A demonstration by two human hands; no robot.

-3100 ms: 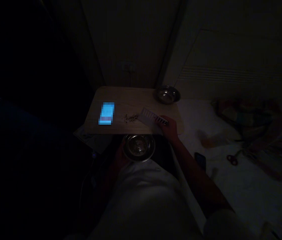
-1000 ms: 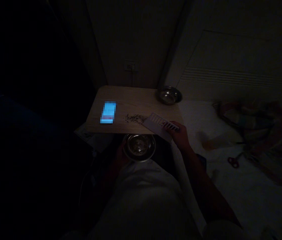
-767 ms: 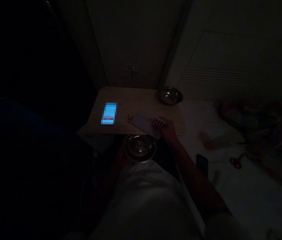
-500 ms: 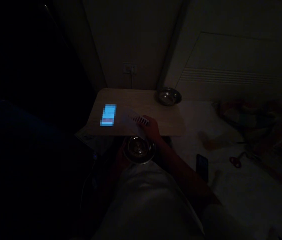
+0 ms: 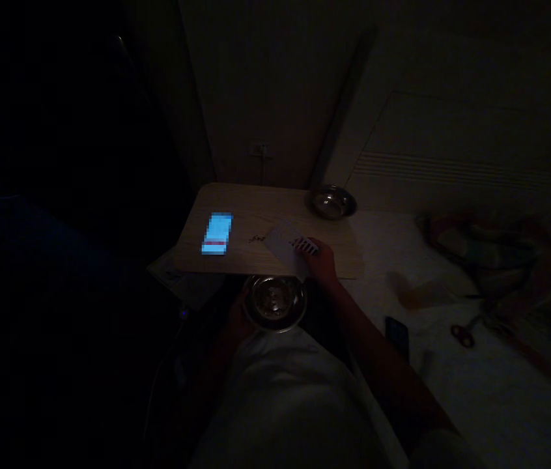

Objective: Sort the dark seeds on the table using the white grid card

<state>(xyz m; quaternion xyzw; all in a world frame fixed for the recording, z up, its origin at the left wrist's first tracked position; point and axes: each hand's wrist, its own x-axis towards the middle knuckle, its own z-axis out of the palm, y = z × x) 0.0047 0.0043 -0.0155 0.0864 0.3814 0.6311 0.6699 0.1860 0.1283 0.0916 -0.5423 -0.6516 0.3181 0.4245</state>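
The scene is very dark. My left hand [image 5: 242,312] grips the left side of a round metal bowl [image 5: 275,329], held just below the near edge of the small wooden table [image 5: 236,198]. Light bits, too dim to name, show inside the bowl. Closed around a flat white sheet-like piece with dark stripes or slots along one edge [image 5: 282,251], my right hand [image 5: 323,264] is over the table's near right part. A few small dark bits [image 5: 256,239] lie on the wood by the left end of that piece.
A lit phone [image 5: 217,233] lies on the table's left side. At the back right corner stands another metal bowl [image 5: 333,203]. On the white surface to the right are a dark phone [image 5: 397,335], red-handled scissors [image 5: 462,336] and a crumpled coloured cloth [image 5: 500,247].
My right hand has drawn the flat white piece to the right across the table, uncovering the small dark bits. The bowl stays in my left hand. The view has tilted slightly.
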